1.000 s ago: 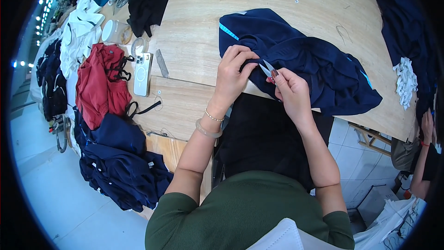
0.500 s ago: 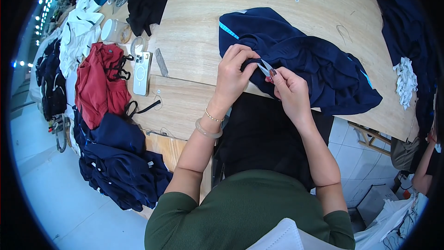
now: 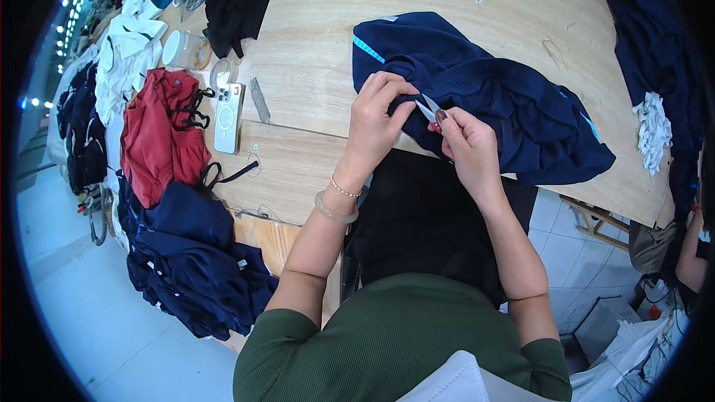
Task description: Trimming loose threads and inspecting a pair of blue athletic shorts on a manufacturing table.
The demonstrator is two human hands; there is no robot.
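A navy garment (image 3: 484, 97) with light-blue stripes lies bunched on the table before me. My left hand (image 3: 378, 110) pinches its near edge between thumb and fingers. In my right hand (image 3: 471, 147) is a pair of thread snips (image 3: 429, 109), with a bit of red showing at the grip. Their two pointed blades stand apart, tips close to my left fingertips and the pinched cloth. Whether the blades touch any thread is too small to tell.
Left of me lie a phone (image 3: 229, 119), a red garment (image 3: 165, 134), a clear jar (image 3: 186, 50) and black cloth (image 3: 237, 15). Navy clothes (image 3: 197, 275) hang over the left edge. White scraps (image 3: 654, 134) lie at the right, near another person's arm (image 3: 693, 253).
The snips' blades have spread a little wider. My left hand and the garment stay in place. At the right edge the other person's arm has shifted.
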